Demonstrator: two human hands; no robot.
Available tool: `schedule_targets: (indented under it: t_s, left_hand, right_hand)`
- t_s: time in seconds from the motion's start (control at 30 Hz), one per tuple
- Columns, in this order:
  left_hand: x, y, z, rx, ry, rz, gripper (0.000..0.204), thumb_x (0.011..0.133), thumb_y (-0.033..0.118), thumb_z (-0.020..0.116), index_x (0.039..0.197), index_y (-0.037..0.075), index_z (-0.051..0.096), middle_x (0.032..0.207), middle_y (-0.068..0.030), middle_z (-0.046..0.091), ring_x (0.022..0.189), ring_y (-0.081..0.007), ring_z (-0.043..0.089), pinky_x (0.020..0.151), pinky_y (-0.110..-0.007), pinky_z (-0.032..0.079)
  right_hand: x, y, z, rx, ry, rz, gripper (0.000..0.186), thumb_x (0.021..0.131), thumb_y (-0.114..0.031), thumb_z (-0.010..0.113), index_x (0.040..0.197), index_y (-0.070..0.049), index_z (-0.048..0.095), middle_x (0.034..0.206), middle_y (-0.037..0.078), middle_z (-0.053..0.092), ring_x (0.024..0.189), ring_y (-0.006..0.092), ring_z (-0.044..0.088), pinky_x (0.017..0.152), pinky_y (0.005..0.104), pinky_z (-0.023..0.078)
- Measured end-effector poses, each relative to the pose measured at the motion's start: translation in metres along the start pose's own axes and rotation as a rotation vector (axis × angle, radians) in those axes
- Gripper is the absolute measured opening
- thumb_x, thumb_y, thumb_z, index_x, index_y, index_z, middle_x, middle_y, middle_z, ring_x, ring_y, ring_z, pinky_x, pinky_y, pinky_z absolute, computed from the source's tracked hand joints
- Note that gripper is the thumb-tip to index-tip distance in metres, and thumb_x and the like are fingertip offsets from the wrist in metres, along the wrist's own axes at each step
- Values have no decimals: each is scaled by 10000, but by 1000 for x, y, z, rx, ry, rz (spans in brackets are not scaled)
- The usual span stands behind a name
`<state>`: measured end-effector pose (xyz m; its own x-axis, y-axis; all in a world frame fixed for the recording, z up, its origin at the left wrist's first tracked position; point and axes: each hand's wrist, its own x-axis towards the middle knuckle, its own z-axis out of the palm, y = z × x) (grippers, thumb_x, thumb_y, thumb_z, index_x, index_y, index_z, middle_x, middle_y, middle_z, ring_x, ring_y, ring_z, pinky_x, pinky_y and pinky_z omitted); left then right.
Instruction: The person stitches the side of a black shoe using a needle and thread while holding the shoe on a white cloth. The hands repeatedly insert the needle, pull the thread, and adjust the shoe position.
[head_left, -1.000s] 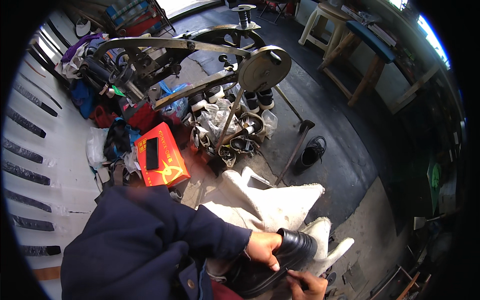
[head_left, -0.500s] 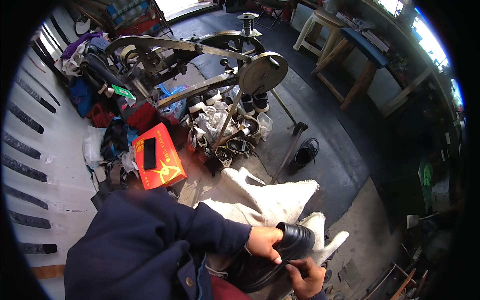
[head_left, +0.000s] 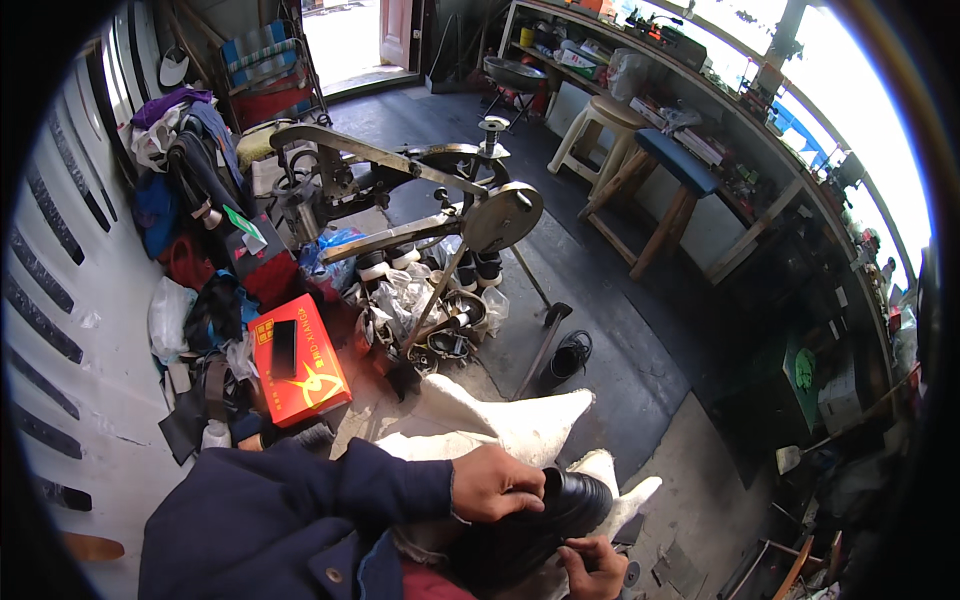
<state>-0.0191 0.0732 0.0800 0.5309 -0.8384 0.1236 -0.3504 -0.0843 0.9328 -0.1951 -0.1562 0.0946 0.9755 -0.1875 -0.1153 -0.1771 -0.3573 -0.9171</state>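
A black leather shoe (head_left: 581,503) with a ribbed, shiny end lies across my lap on an off-white cloth (head_left: 470,422). Over the shoe's left side is my left hand (head_left: 497,484), its fingers curled and pressed together; whatever they may pinch is too small to make out. My right hand (head_left: 595,568) is at the shoe's near right edge, thumb and forefinger in a pinch, with nothing I can name between them. The dark middle of the shoe between the hands is in shadow, so its details are lost.
Ahead stands a metal hand-cranked machine (head_left: 500,217) over a heap of shoes and plastic bags. A red box (head_left: 300,362) carries a black phone (head_left: 284,349) at left. Beyond the cloth are a hammer (head_left: 557,315) and another black shoe (head_left: 567,356). Stools (head_left: 675,163) stand far right.
My left hand has lifted and turned, from lying on the shoe with the thumb down to a curled grip. My right hand still pinches near the shoe. The view has tilted up.
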Motion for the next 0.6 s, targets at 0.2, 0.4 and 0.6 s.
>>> schedule_targets:
  t_s: [0.2, 0.4, 0.6]
  left_hand:
    - [-12, 0, -10, -960, -272, -29, 154, 1045, 162, 651, 1025, 10, 661, 1136, -127, 739, 879, -189, 730, 769, -327, 559]
    - [4, -4, 21, 253, 162, 152, 75, 963, 125, 681, 1003, 61, 674, 872, -142, 676, 852, -348, 701, 717, -420, 534]
    - [11, -10, 49, 48, 34, -9, 98, 930, 77, 616, 1011, 23, 617, 900, -263, 658, 865, -486, 660, 732, -517, 517]
  right_hand:
    - [-1, 16, 3, 38, -19, -11, 126, 999, -36, 724, 1120, -27, 691, 859, 42, 723, 733, 97, 659, 673, 249, 537]
    - [5, 4, 6, -60, -3, -16, 132, 983, -56, 752, 1093, -29, 684, 815, 43, 713, 732, 84, 655, 658, 250, 535]
    - [9, -5, 3, -223, 36, 6, 170, 896, -83, 814, 958, -10, 673, 807, 145, 761, 724, 260, 771, 658, 305, 568]
